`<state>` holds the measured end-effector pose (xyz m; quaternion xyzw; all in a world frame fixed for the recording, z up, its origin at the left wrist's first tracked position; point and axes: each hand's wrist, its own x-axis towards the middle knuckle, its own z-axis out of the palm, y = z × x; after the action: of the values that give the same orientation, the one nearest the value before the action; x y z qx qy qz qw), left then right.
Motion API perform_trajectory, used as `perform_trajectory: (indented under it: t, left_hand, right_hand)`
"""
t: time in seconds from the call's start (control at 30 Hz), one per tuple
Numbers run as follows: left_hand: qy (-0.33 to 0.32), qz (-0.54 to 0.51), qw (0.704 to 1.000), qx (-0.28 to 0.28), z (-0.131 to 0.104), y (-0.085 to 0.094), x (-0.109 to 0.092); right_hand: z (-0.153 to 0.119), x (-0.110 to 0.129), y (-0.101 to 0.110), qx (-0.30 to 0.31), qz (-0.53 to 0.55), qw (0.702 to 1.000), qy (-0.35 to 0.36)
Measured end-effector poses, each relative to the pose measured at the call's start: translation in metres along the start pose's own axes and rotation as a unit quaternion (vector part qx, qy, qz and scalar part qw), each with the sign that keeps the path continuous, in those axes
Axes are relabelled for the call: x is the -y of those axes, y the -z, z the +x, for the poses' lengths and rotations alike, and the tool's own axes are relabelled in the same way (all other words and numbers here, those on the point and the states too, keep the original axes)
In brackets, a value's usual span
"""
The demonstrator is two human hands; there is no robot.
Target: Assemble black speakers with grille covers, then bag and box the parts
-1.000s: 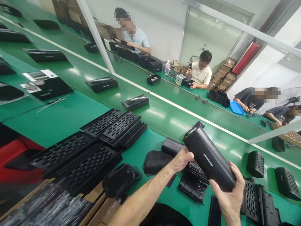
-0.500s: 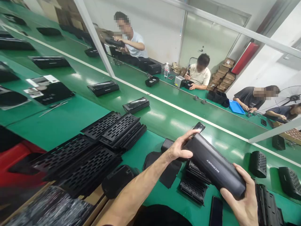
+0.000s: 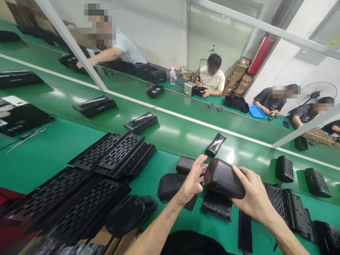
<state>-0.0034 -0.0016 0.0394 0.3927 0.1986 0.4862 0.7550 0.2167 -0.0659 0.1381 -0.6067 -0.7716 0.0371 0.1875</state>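
A black speaker housing (image 3: 224,179) is held over the bench with one rounded end turned toward me. My right hand (image 3: 252,193) grips it along its right side, thumb below and fingers on top. Beside its left end, my left hand (image 3: 193,179) has its fingers spread and holds nothing; whether a fingertip brushes the housing I cannot tell. Under the housing lie black perforated grilles (image 3: 217,209), partly covered by it. A black cloth-like sheet (image 3: 170,187) lies behind my left wrist, with another dark housing (image 3: 186,164) just beyond.
Stacked perforated grilles (image 3: 90,191) fill the bench at left. A phone (image 3: 244,232) lies in front of my right hand; more grilles (image 3: 292,209) stand right of it. Black housings (image 3: 140,122) sit spaced along the green conveyor (image 3: 175,131). Several co-workers (image 3: 212,76) sit across it.
The housing has turned so its end faces me and its lettering is out of sight. My left hand has let go of it. The view has swung right.
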Motion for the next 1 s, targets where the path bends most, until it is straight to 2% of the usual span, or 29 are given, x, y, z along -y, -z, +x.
perform_trajectory:
  t: [0.1, 0.2, 0.27, 0.33, 0.43, 0.5, 0.63, 0.7, 0.77, 0.83, 0.9, 0.93, 1.0]
  left_hand:
    - [0.027, 0.157, 0.987, 0.021, -0.001, 0.001, -0.016]
    - [0.024, 0.170, 0.985, 0.002, -0.004, -0.004, -0.014]
    - [0.021, 0.162, 0.987, -0.004, -0.008, -0.003, -0.013]
    - [0.024, 0.147, 0.989, -0.005, -0.013, 0.001, -0.015]
    - [0.029, 0.134, 0.991, 0.010, -0.015, 0.008, -0.022]
    - [0.026, 0.136, 0.990, 0.019, -0.013, 0.011, -0.024]
    - [0.018, 0.144, 0.989, 0.003, -0.010, 0.012, -0.019]
    - [0.020, 0.160, 0.987, -0.008, -0.010, 0.011, -0.015]
    - [0.033, 0.179, 0.983, -0.027, -0.010, 0.008, -0.010]
    - [0.071, 0.215, 0.972, -0.065, -0.010, 0.007, -0.007]
    - [0.140, 0.259, 0.950, -0.102, -0.011, 0.008, -0.006]
    - [0.188, 0.268, 0.939, -0.107, -0.012, 0.010, -0.006]
    - [0.284, 0.238, 0.926, -0.072, -0.016, 0.018, -0.007]
  right_hand:
    - [0.001, 0.002, 0.002, 0.060, -0.070, 0.995, 0.044]
    - [-0.004, 0.000, 0.005, 0.084, -0.043, 0.995, 0.041]
    - [-0.015, -0.008, 0.008, 0.058, 0.003, 0.998, -0.002]
    - [-0.031, -0.019, 0.008, 0.022, 0.085, 0.992, -0.089]
    - [-0.054, -0.029, -0.004, -0.007, 0.238, 0.950, -0.203]
    - [-0.065, -0.027, -0.017, -0.039, 0.284, 0.930, -0.228]
    - [-0.074, -0.013, -0.031, -0.090, 0.274, 0.929, -0.234]
    - [-0.076, -0.012, -0.033, -0.097, 0.274, 0.926, -0.241]
    - [-0.078, -0.017, -0.034, -0.078, 0.295, 0.914, -0.269]
    - [-0.081, -0.025, -0.038, -0.027, 0.331, 0.891, -0.310]
    - [-0.086, -0.032, -0.043, 0.023, 0.370, 0.869, -0.328]
    - [-0.088, -0.033, -0.046, 0.034, 0.383, 0.862, -0.329]
    - [-0.093, -0.031, -0.051, 0.013, 0.386, 0.865, -0.320]
